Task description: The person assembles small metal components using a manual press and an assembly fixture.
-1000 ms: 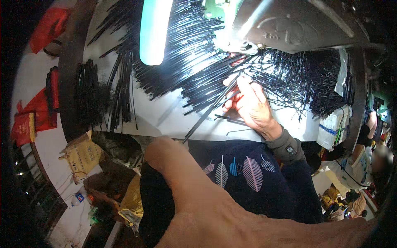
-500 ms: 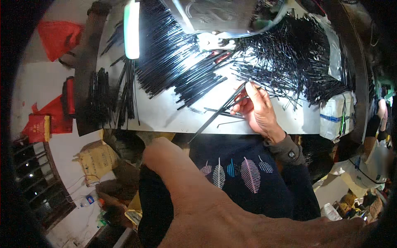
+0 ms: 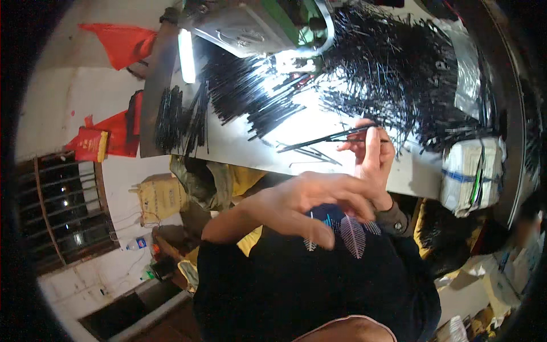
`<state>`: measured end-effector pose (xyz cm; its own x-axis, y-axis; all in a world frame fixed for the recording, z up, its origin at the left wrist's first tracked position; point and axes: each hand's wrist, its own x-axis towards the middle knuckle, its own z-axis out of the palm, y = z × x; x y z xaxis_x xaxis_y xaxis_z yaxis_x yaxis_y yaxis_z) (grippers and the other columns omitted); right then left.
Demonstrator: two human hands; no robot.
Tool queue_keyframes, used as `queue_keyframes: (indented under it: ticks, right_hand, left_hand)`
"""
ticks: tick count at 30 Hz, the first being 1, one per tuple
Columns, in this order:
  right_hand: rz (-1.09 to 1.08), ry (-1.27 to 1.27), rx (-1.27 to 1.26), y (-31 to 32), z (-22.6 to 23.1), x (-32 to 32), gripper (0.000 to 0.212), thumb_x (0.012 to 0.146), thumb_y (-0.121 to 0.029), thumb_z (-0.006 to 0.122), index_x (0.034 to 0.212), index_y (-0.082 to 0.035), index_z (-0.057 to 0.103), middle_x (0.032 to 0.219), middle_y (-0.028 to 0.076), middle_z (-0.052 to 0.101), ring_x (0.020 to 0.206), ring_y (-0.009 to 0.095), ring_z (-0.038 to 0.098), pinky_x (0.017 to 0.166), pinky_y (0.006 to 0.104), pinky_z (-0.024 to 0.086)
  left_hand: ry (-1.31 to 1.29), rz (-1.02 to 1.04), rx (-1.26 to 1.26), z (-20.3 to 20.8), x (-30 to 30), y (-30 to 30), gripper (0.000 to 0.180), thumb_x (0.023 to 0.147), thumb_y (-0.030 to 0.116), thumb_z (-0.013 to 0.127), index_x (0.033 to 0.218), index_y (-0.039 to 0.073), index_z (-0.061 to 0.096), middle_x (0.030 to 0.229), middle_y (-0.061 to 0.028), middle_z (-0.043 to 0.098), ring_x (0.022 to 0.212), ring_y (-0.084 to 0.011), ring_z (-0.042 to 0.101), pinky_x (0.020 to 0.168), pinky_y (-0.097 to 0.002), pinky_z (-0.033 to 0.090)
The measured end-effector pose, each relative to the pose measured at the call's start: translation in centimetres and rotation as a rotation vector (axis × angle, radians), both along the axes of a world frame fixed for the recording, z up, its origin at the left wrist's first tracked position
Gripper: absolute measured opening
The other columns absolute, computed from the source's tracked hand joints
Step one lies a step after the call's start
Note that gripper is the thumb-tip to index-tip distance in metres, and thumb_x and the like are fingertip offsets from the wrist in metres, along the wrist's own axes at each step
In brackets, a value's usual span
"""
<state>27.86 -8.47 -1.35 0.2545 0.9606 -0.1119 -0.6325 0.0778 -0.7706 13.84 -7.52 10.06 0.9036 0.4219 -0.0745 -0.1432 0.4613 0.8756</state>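
Note:
My right hand is raised over the near edge of the white table, pinching a few thin black rods that point left, roughly level. My left hand hovers in front of my dark leaf-printed top, fingers spread and holding nothing; its forearm comes in from the left. A few loose rods lie on the table just left of my right hand. Big heaps of the same black rods cover the far side of the table.
A grey machine and a lit tube lamp stand at the table's far edge. A white wrapped block sits at the right end. Red bags, a yellow carton and a barred window are on the left.
My left hand has drawn back from close to the camera to in front of my chest. My right hand has lifted off the table with the rods. The view has shifted.

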Motion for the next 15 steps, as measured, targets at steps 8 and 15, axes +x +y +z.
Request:
queue_keyframes:
  ticks: [8,15]
  right_hand:
    - [0.089,0.015,-0.046,2.0,1.3,0.4,0.030,0.099,-0.020,0.037,0.108,0.004,0.052,0.080,0.010,0.061,0.065,0.018,0.063,0.063,0.0312,0.055]
    - [0.123,-0.011,-0.117,3.8,0.6,-0.7,0.030,0.099,-0.024,0.039,0.107,0.000,0.054,0.077,0.007,0.060,0.064,0.017,0.062,0.063,0.0313,0.055]
  left_hand:
    - [0.264,0.552,-0.048,-3.1,-4.9,-0.6,0.019,0.084,0.002,0.054,0.101,-0.005,0.057,0.092,-0.0085,0.060,0.089,-0.0148,0.057,0.084,-0.0282,0.045]
    - [0.338,0.689,-0.057,-6.5,-7.6,-1.4,0.018,0.089,0.008,0.050,0.101,-0.004,0.057,0.088,-0.0103,0.062,0.083,-0.0174,0.058,0.080,-0.0302,0.046]
